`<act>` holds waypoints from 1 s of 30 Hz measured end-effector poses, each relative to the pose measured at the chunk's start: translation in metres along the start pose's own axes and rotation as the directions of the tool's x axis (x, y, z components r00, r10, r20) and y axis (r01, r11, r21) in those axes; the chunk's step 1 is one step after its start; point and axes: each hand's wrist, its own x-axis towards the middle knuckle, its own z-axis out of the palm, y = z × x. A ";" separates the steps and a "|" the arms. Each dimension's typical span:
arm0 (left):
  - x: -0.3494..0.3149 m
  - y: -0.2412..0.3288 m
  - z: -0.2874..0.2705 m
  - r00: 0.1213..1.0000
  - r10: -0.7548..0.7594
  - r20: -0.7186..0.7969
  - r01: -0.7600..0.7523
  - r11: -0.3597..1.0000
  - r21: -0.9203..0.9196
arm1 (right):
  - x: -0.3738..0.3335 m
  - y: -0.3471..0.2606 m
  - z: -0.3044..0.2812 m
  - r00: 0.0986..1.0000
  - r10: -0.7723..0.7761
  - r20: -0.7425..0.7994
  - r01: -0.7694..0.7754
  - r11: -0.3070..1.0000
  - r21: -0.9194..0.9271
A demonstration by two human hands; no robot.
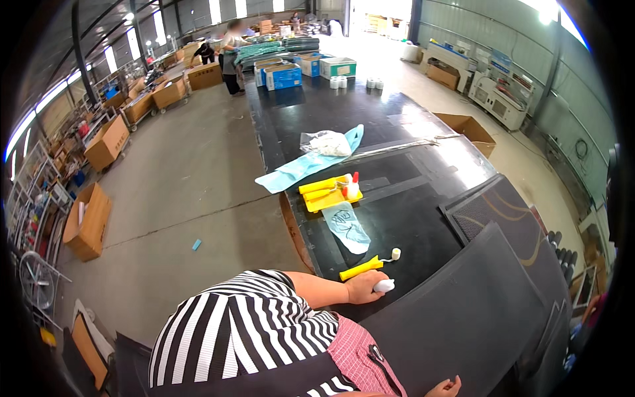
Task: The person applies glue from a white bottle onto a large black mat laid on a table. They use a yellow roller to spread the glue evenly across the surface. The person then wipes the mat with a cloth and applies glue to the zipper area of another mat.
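Observation:
My left hand (pixel 366 287) reaches over the black tabletop (pixel 410 231) and is closed on a small white object (pixel 383 286), partly hidden by the fingers. Just beyond it lies a small paint roller (pixel 362 267) with a yellow handle and a pale head. Low in the picture, my right hand (pixel 446 387) is partly cut off by the edge; its fingers are slightly bent and apart, with nothing visible in them. Between and beside the hands spreads a large dark sheet (pixel 463 304). Farther off, a yellow tray (pixel 316 206) holds yellow-handled rollers and a white bottle (pixel 353 187) with a red cap.
A light-blue plastic bag (pixel 347 228) lies by the tray; behind it are a long blue sheet (pixel 291 173) and a clear bag of white material (pixel 327 143). Blue boxes (pixel 284 77) and white rolls (pixel 374 84) stand at the far end. A person (pixel 231 56) works there.

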 end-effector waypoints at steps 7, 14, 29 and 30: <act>0.002 0.000 0.003 1.000 0.014 0.027 -0.015 0.999 0.034 | 0.003 0.002 -0.003 1.000 -0.018 -0.008 0.018 1.000 -0.003; 0.002 0.003 0.001 0.999 -0.024 0.028 0.023 1.000 0.018 | 0.002 -0.004 -0.005 1.000 0.002 -0.014 -0.002 1.000 0.012; 0.004 0.009 0.000 0.994 -0.091 0.058 0.088 0.995 0.050 | 0.003 -0.004 -0.007 0.999 0.000 -0.038 0.001 1.000 0.014; 0.005 0.007 0.000 0.995 -0.088 0.056 0.085 0.995 0.051 | 0.002 -0.003 -0.005 0.999 0.018 -0.032 -0.018 1.000 0.018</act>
